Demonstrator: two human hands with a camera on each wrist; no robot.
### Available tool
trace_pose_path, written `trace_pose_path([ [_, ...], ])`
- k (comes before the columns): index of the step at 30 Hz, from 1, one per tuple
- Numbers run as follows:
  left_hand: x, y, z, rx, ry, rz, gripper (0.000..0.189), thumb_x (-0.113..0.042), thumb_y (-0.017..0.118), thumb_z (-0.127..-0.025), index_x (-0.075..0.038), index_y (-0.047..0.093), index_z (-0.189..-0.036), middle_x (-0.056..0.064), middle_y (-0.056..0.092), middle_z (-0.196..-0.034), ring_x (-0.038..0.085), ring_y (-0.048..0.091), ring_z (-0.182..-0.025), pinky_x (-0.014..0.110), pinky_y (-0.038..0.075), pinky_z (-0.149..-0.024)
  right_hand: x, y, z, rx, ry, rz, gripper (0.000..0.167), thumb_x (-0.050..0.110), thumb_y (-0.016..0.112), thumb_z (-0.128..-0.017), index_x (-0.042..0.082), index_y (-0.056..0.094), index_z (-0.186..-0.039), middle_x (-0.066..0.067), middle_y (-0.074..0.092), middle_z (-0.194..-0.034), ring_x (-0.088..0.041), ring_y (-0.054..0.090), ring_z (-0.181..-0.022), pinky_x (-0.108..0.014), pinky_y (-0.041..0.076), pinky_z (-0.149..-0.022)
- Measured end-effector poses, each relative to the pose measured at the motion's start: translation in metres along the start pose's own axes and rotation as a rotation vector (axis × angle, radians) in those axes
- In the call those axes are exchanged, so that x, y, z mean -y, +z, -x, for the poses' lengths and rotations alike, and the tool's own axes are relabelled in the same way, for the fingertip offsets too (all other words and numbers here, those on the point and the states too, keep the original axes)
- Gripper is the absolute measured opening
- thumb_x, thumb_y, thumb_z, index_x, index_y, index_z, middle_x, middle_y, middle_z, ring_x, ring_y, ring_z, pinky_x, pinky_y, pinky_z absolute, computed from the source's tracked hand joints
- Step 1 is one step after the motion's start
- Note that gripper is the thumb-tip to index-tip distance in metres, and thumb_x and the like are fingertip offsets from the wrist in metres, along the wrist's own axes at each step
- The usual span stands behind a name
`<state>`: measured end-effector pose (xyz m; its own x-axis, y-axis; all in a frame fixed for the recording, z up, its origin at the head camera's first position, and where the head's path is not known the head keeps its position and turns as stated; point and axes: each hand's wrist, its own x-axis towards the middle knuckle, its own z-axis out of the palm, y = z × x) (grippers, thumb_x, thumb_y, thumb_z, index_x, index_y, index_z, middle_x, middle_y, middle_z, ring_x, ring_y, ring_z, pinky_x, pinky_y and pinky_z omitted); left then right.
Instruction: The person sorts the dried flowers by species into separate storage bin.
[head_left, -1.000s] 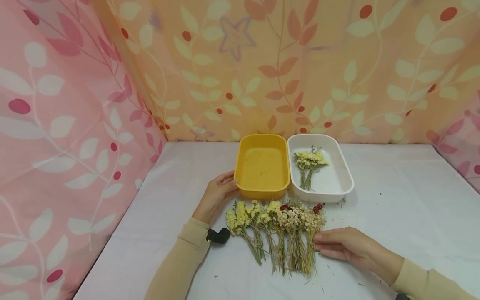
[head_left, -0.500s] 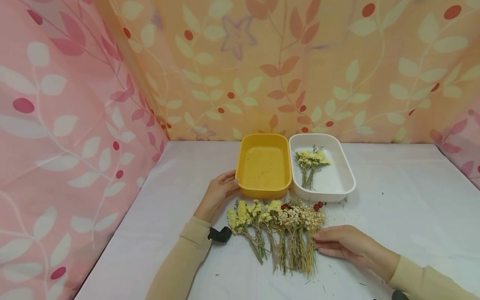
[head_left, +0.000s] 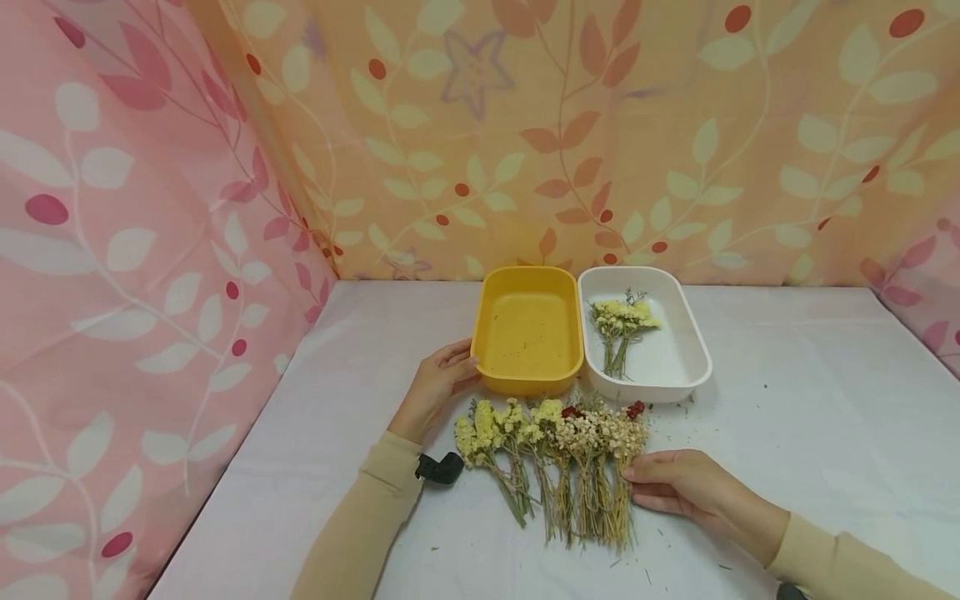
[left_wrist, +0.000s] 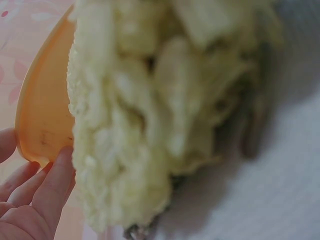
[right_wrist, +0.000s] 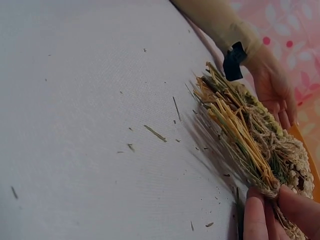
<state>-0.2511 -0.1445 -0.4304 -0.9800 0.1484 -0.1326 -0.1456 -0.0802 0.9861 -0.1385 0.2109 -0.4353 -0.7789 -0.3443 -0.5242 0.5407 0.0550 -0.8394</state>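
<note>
My left hand point(head_left: 437, 385) holds the left front corner of a yellow tray point(head_left: 528, 387); in the left wrist view its fingers point(left_wrist: 52, 187) and thumb lie about the corner. Several dried flower bundles lie in a row in front of the trays, pale yellow flowers point(head_left: 483, 427) at the left, cream ones at the right. With thumb and fingertips my right hand point(head_left: 701, 493) pinches the rightmost dried flower bundle point(head_left: 622, 492) by its stems. The right wrist view shows the grip at the twine tie point(right_wrist: 270, 190). Blurred yellow flowers point(left_wrist: 135, 125) hide much of the left wrist view.
A white tray point(head_left: 678, 333) stands against the yellow tray's right side, with yellow flower bundles point(head_left: 621, 321) inside. Stem bits point(right_wrist: 155, 133) are scattered over the white tablecloth point(head_left: 787, 433). A patterned curtain point(head_left: 480, 167) rises behind the table.
My right hand has shifted slightly left, with the rightmost bundle between its fingers. The left hand keeps its place at the yellow tray. The whole head view moved a little.
</note>
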Motion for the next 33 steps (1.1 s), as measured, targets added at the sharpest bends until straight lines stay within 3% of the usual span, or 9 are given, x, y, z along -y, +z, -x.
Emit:
trace_pose_path([
  [11,-0.002,0.0,0.001,-0.005,0.002,-0.005,0.049,-0.008,0.06,-0.099,-0.001,0.048,-0.146,0.021,0.054,-0.145,0.037,0.057,-0.13,0.037,0.056,-0.102,0.001,0.002,0.01,-0.064,-0.009,0.011,0.066,0.01,0.073,-0.089,-0.021,0.04,-0.137,-0.001,0.075,-0.099,-0.011,0.073,-0.089,-0.03,0.062,-0.087],
  [24,-0.003,-0.001,0.001,-0.005,-0.003,-0.013,0.049,-0.007,0.058,-0.1,-0.001,0.046,-0.147,0.021,0.052,-0.147,0.037,0.056,-0.131,0.035,0.057,-0.101,0.009,0.003,0.026,-0.089,-0.043,0.07,0.049,0.013,0.073,-0.089,-0.012,0.057,-0.128,0.001,0.075,-0.099,-0.011,0.073,-0.087,-0.027,0.062,-0.084],
  [33,-0.003,-0.001,0.001,-0.002,0.002,-0.018,0.049,-0.008,0.058,-0.1,-0.001,0.045,-0.147,0.02,0.05,-0.149,0.037,0.054,-0.132,0.036,0.056,-0.102,0.015,0.0,0.034,-0.065,-0.063,0.086,0.047,0.016,0.072,-0.091,-0.011,0.06,-0.127,0.002,0.075,-0.102,-0.01,0.074,-0.091,-0.027,0.062,-0.085],
])
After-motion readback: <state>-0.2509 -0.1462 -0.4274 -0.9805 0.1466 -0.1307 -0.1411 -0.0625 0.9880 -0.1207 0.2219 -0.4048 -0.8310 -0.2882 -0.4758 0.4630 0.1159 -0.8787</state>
